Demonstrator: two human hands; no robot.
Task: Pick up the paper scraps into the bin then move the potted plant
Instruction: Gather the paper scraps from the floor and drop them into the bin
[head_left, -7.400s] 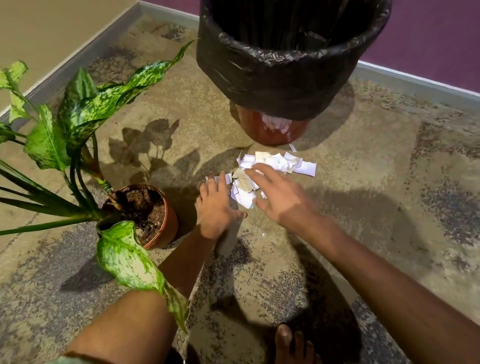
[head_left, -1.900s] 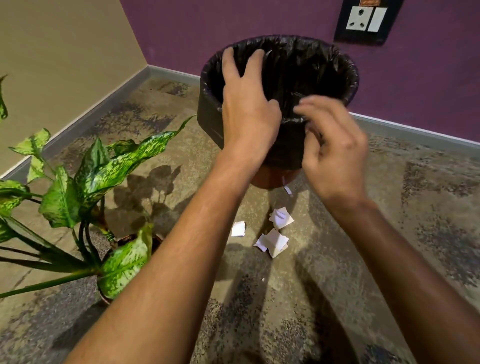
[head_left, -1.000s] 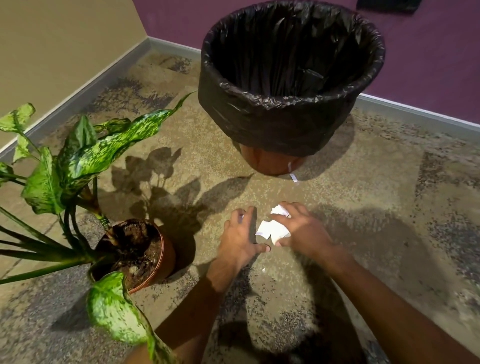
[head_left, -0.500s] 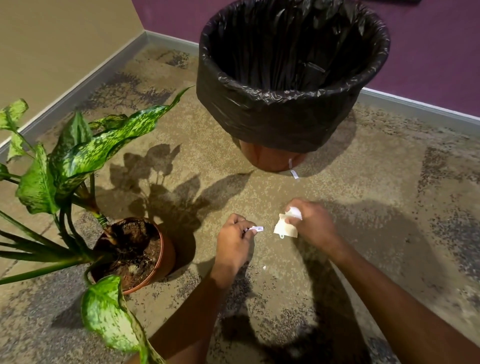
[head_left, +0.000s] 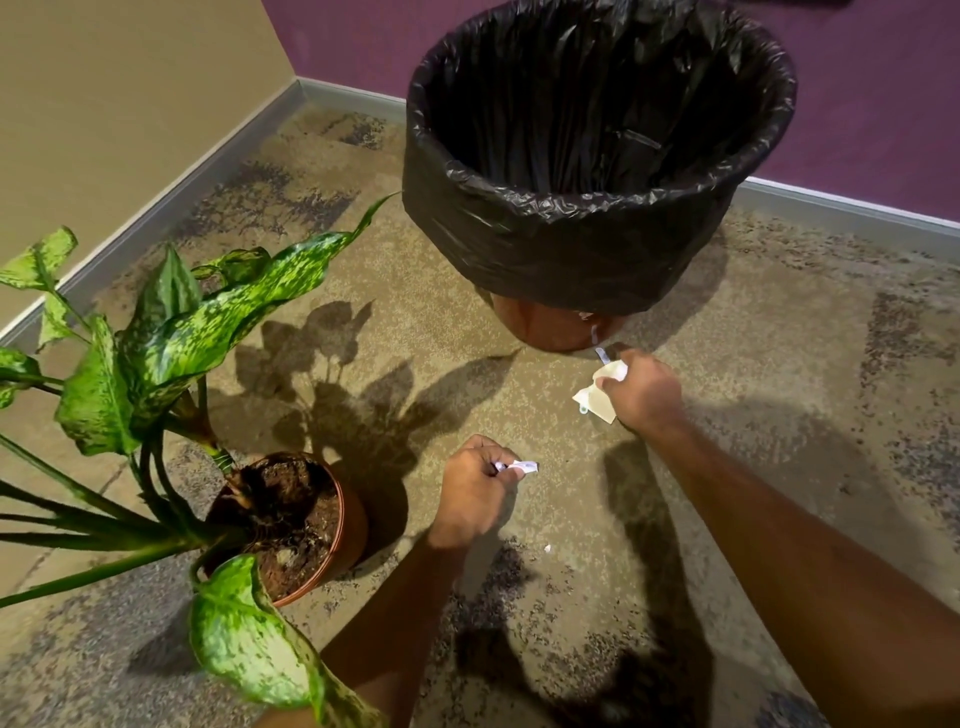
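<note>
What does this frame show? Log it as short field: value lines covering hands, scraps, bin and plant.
left hand: left hand pinches a small white scrap above the floor
right hand: right hand grips several pale scraps, reaching toward a thin strip at the bin's base
bin: bin upright by the purple wall, lined with a black bag, mouth open
loose paper: a tiny fleck on the floor
plant: potted plant upright left of the hands, untouched
floor: speckled carpet

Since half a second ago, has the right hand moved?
Yes. The right hand, gripping paper scraps, has moved toward the bin, near the strip at its base.
</note>
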